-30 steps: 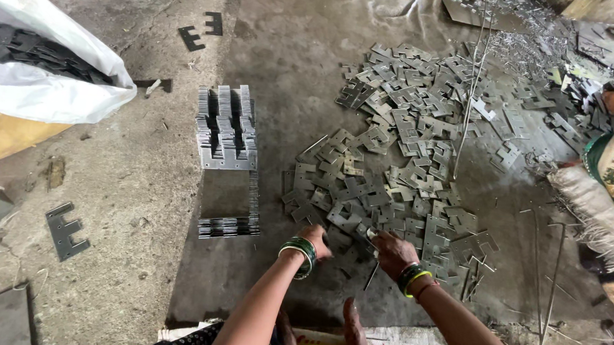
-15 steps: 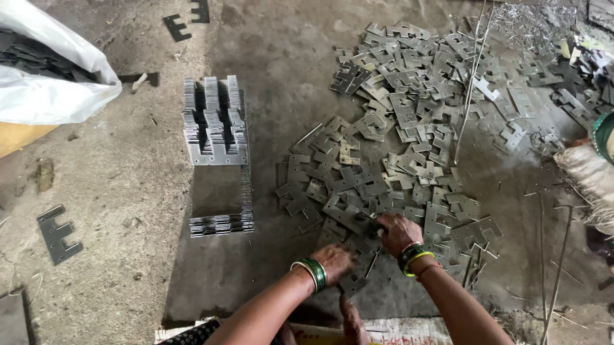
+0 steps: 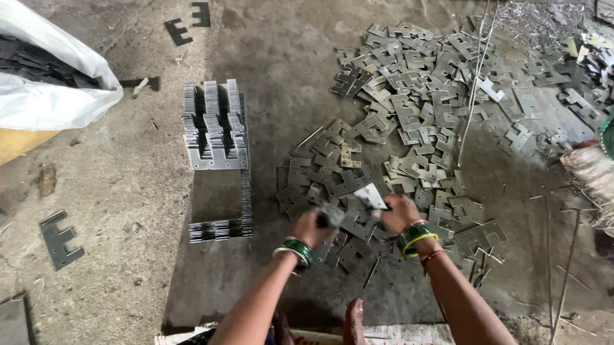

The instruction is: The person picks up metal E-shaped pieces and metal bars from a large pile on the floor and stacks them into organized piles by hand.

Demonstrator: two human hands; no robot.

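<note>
both bare arms reach forward and down from the bottom edge, forearms angled in toward each other. the left hand (image 3: 312, 227) is curled into a loose fist, blurred. the right hand (image 3: 398, 212) sits just beside it, fingers closed. bangles ring both wrists. bare toes show between the arms.

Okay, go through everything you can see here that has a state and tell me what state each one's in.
Left hand: closed on a metal plate.
Right hand: gripping a plate.
Loose plates: scattered flat on the floor.
Stacked plates: standing on edge in neat rows.
White sack: open, holding dark plates.
</note>
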